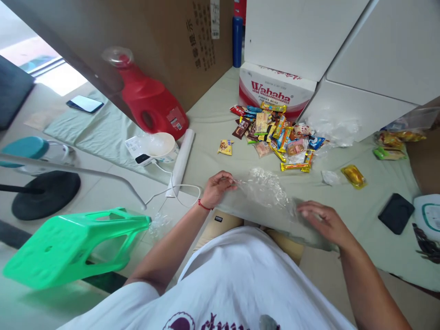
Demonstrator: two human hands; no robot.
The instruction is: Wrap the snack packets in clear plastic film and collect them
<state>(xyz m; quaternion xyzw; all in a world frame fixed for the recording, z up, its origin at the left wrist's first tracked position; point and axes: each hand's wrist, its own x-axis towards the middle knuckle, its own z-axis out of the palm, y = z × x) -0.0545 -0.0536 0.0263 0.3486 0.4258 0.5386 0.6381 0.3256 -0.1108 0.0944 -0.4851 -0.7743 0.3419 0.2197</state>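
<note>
Bag (268,190) of clear plastic lies crumpled on the pale mat (213,156), just before the person's knees. Left hand (218,187) pinches its near edge, grip narrow on the film; right hand (325,220) rests flat on its other end, fingers spread. Snack packets (275,133) lie heaped beyond, against the Wahaha box (271,91). Bare mat lies between.

We note the snack pile (275,133) lying on the mat (213,119), just before the Wahaha box (275,89); the jug (151,103) stands left of that box, the stool (75,245) well left and nearer us.
</note>
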